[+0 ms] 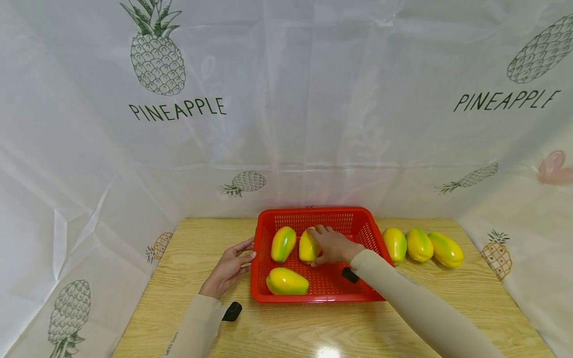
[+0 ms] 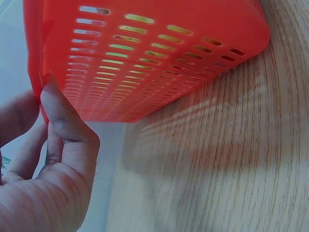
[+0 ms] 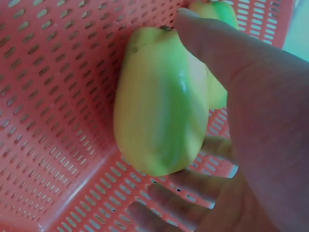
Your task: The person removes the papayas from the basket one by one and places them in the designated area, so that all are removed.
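A red plastic basket [image 1: 320, 299] with slotted walls stands on the table, three yellow-green papayas inside it. My left hand [image 1: 228, 271] pinches the basket's left rim; the left wrist view shows the thumb [image 2: 65, 108] against the outer wall, other fingers partly hidden beyond the rim. Inside the basket, my right hand [image 1: 336, 245] is at the middle papaya [image 1: 306, 250]. Up close in the right wrist view, this papaya [image 3: 159, 101] lies between thumb and spread, fairly straight fingers. Another papaya [image 1: 283, 244] lies left of it, and a third [image 1: 287, 282] near the front left corner.
Three more papayas [image 1: 420, 245] lie in a row on the wooden table [image 1: 170, 278], right of the basket. White sheeting [image 1: 313, 124] printed with pineapples rises behind the table and along both sides. The basket's back edge is close to the rear sheet.
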Demonstrator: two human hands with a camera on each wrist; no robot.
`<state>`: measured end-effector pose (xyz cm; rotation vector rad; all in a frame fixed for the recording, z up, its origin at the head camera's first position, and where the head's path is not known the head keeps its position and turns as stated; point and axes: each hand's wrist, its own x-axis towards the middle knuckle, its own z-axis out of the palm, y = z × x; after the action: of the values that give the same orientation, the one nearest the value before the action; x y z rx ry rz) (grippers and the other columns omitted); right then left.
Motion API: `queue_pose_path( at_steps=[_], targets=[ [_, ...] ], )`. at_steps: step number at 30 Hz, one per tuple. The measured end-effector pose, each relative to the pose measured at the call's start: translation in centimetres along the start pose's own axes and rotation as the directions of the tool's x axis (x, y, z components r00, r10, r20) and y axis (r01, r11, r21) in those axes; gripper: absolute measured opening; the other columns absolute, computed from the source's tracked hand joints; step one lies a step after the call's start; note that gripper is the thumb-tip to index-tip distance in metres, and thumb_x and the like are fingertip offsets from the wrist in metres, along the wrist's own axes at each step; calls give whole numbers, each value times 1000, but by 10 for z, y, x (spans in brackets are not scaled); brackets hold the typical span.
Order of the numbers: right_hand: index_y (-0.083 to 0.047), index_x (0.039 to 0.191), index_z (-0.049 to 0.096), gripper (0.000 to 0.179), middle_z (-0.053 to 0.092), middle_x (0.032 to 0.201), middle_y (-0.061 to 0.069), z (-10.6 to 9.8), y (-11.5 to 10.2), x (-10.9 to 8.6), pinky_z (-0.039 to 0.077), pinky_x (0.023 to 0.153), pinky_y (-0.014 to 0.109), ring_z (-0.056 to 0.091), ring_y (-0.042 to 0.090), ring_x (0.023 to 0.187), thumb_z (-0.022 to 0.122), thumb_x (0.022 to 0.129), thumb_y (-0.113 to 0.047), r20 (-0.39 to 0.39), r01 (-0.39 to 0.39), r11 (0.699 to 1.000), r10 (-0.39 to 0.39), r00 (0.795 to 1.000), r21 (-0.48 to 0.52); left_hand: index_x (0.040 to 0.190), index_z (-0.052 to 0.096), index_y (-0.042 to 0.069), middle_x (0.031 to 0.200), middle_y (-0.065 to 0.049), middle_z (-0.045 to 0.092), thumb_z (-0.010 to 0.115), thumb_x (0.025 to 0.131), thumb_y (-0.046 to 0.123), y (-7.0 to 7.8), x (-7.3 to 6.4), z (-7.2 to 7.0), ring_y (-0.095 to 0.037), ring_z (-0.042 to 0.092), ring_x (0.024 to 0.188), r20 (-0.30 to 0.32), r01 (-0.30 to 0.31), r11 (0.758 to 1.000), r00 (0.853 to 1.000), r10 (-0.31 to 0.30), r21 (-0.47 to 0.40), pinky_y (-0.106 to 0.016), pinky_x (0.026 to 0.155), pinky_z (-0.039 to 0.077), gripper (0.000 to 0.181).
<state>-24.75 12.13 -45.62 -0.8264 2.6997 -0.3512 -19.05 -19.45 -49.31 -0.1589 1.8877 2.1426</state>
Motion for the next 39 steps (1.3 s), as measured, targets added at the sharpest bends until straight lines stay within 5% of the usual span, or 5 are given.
queue_pose_path(
  at_steps=[19,31,39],
  targets=[
    [-5,148,48,85,49,145,18,9,0,6,48,110,57,54,41,125,94,81,-30,-27,129,984,-134,991,-126,161,43,3,146,-20,45,56,107,-2,-1,1,1,-11,65,93,18,-8,1000,1000,8,-6,-23,74,58,56],
    [-4,148,49,84,47,152,19,-21,6,-28,47,109,65,49,44,134,95,80,-26,-137,164,981,-177,975,-102,161,43,3,146,-20,46,56,107,-3,-1,0,0,-11,65,96,15,-6,1000,1000,6,3,-23,75,58,56],
    [0,150,49,89,49,152,24,-42,18,-58,47,108,65,50,46,135,96,78,-24,-286,181,973,-215,934,-140,160,46,2,142,-19,48,57,106,-3,-4,1,0,-13,66,93,-6,-12,1000,1000,12,-3,-23,75,58,55]
  ],
)
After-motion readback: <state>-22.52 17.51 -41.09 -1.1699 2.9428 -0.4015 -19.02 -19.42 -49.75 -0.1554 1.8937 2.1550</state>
